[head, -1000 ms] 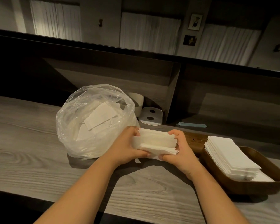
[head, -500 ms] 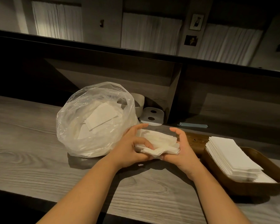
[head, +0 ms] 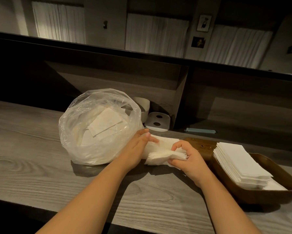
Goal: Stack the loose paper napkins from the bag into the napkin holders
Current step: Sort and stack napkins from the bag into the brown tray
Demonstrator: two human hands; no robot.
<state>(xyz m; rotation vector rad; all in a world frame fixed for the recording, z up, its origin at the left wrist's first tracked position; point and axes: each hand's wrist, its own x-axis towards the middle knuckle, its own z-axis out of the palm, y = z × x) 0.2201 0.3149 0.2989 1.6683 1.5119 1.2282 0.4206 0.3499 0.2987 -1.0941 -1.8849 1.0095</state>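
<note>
A clear plastic bag (head: 84, 132) of loose white napkins stands on the wooden counter. Just right of it, both hands hold a bundle of white napkins (head: 160, 149) low over the counter. My left hand (head: 136, 149) holds the bundle's left end, with its fingers laid along the top. My right hand (head: 187, 157) pinches the fanned right end between thumb and curled fingers. At the right, a brown wooden napkin holder (head: 266, 195) carries a neat stack of napkins (head: 239, 162).
Behind the stack lies a second brown tray (head: 199, 146), partly hidden. A white cup (head: 144, 105) and a white lid with two holes (head: 158, 121) sit under the shelf at the back. A light blue strip (head: 200, 130) lies on the ledge.
The bundle has dropped lower toward the counter and its right end has fanned out. My left hand has slid along its top; my right hand has turned and now pinches the edge.
</note>
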